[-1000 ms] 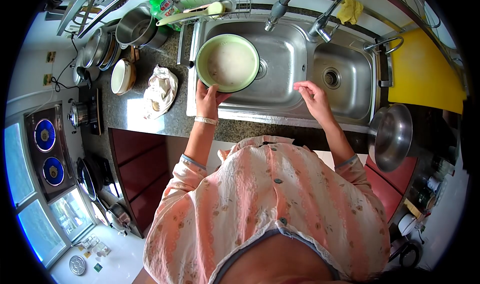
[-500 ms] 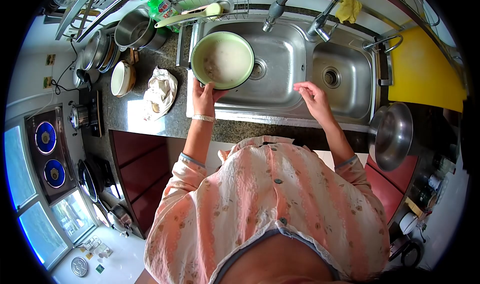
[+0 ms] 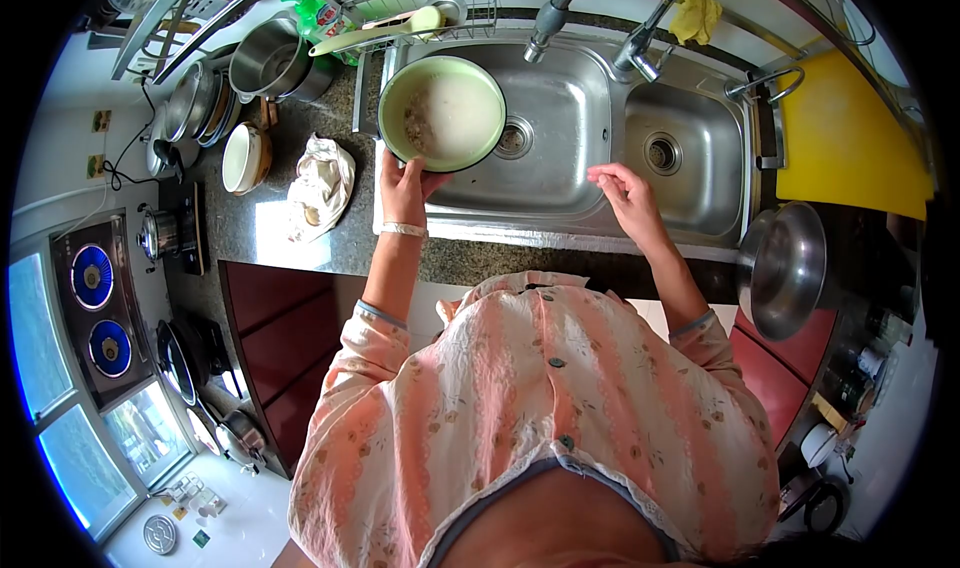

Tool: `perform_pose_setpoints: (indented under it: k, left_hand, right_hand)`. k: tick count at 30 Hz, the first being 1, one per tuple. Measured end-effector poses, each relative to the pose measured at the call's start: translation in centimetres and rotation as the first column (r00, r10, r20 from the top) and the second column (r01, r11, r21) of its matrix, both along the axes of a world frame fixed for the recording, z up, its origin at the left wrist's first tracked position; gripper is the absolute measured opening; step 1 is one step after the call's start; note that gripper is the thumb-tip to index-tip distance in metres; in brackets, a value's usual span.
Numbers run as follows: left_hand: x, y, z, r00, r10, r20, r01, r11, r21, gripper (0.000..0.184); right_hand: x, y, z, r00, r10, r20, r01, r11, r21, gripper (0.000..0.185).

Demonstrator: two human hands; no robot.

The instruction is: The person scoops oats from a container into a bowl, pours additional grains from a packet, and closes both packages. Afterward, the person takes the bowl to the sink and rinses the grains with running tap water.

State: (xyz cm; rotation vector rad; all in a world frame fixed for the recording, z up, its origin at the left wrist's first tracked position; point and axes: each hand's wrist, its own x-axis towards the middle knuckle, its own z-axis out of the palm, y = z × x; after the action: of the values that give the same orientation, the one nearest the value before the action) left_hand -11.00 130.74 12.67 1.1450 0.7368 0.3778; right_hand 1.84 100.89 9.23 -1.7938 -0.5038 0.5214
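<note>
A light-green bowl [image 3: 441, 114] with a dark rim holds cloudy whitish liquid, with some small pale bits showing at its left side. My left hand [image 3: 406, 190] grips its near edge, holding it over the left part of the large sink basin [image 3: 560, 173]. Part of my left fingers is hidden under the bowl. Above the divider between the two basins, my right hand [image 3: 628, 194] hangs with loosely stretched fingers and nothing in them. Behind it is the small basin [image 3: 690, 193] with its drain.
A faucet [image 3: 548, 28] arches over the sink from the back. Left on the counter lie a crumpled white cloth [image 3: 320, 183], a small pot [image 3: 245, 158] and a steel pot [image 3: 268, 63]. A metal basin [image 3: 788, 268] and a yellow board [image 3: 845, 133] stand at right.
The bowl has shifted slightly up and left with my left hand and looks more tilted. Its liquid gathers toward the right, baring more bits at left. My right hand stays put.
</note>
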Motion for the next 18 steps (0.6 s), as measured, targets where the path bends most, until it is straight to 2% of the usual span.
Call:
perform_pose_setpoints:
  k: [8, 10, 18]
  left_hand:
    - [0.30, 0.07, -0.06, 1.000, -0.008, -0.012, 0.008, 1.000, -0.001, 0.033]
    - [0.32, 0.23, -0.26, 1.000, -0.011, -0.004, 0.011, 1.000, -0.023, 0.044]
    - [0.89, 0.27, -0.07, 1.000, -0.016, -0.003, 0.016, 1.000, -0.023, 0.041]
  right_hand:
    - [-0.08, -0.20, 0.20, 1.000, 0.003, 0.010, -0.003, 1.000, -0.012, 0.017]
    - [-0.09, -0.26, 0.12, 1.000, 0.001, 0.014, -0.001, 1.000, -0.008, 0.017]
    - [-0.09, -0.33, 0.05, 1.000, -0.002, 0.000, 0.002, 1.000, -0.005, 0.017]
